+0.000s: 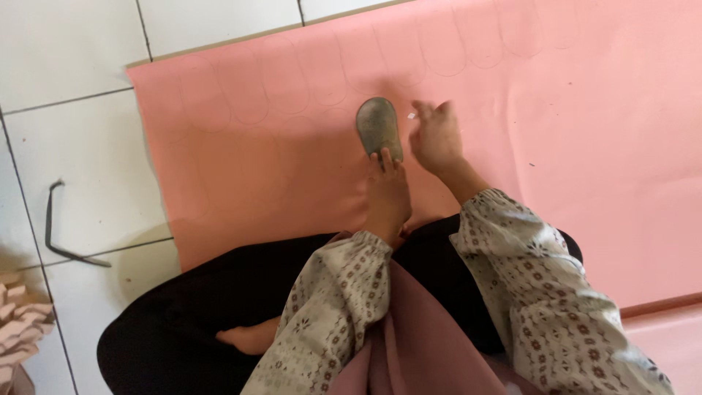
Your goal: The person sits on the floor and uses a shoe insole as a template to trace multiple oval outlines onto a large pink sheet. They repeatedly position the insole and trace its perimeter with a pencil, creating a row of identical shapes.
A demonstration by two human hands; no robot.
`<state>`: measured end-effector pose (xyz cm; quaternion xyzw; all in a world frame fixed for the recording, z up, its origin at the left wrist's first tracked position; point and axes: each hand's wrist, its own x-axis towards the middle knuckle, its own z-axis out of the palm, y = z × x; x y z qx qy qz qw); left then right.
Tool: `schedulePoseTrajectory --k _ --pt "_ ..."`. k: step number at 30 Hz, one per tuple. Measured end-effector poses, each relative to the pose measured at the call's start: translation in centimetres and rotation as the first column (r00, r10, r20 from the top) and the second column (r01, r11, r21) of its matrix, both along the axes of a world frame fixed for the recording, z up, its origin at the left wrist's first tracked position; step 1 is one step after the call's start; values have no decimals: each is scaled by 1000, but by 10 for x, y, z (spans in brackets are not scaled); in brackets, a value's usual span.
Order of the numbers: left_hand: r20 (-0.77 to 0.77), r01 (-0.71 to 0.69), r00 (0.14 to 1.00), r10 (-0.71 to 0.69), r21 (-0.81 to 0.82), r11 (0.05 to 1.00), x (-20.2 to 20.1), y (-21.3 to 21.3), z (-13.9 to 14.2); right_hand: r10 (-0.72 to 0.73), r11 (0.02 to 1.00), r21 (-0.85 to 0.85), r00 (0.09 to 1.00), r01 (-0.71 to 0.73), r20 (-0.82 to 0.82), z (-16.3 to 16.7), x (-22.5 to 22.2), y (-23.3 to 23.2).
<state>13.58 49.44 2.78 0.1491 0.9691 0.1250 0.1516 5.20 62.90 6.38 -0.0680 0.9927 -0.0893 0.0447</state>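
Note:
A large pink sheet [585, 146] lies on the white tiled floor, marked with several traced rounded outlines. On it rests a grey oval template [378, 126]. My left hand [387, 194] presses its fingertips on the template's near end. My right hand [435, 135] sits just right of the template, fingers curled around something small and white that I cannot make out. Both arms wear patterned beige sleeves.
White floor tiles [73, 146] lie left of the sheet, with a bent dark strip [55, 234] on them. A stack of pale cut pieces [18, 322] sits at the lower left. My black-clad legs and a bare foot [248, 338] are below.

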Motion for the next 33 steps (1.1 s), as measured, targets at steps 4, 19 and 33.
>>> schedulePoseTrajectory --k 4,19,33 --pt "-34 47 998 -58 -270 962 -4 22 -6 20 963 -266 995 -45 -97 11 9 -13" --pt "-94 -21 996 3 -187 982 11 39 -34 312 943 -84 943 -322 -113 -44 -37 -56" --pt "-49 -28 998 38 183 983 -13 -10 -11 207 975 -77 978 -209 -37 -13 -7 3"
